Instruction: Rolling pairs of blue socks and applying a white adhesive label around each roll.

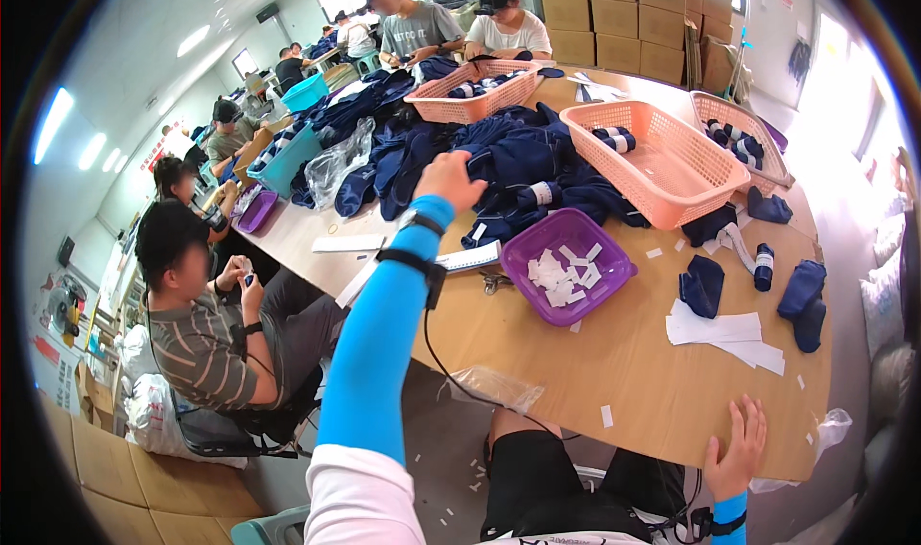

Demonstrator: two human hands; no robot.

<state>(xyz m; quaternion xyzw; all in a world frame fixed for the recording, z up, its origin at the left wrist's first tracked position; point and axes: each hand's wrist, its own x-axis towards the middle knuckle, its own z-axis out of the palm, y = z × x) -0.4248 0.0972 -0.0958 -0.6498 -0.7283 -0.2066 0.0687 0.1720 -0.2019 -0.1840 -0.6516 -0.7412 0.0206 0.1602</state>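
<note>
My left hand (449, 181), in a blue sleeve, reaches out to the near edge of a heap of navy socks (508, 147). Its fingers are curled over and partly out of sight; what they hold is hidden. My right hand (738, 450) rests on the near right table edge with fingers spread and nothing in it. Between the two arms sits a purple plastic basket (619, 274) with small white paper slips (564, 276) inside. A rolled sock with a white band (540, 196) lies just behind that basket. Folded navy socks (702, 286) and white paper strips (715, 330) lie farther right.
A peach basket (662, 200) holds a few rolled socks; others stand behind it. One rolled sock (764, 267) lies at the right. White strips, a ruler (468, 257) and a clear plastic bag (342, 166) are on the table (537, 372). A co-worker (206, 315) sits close at left.
</note>
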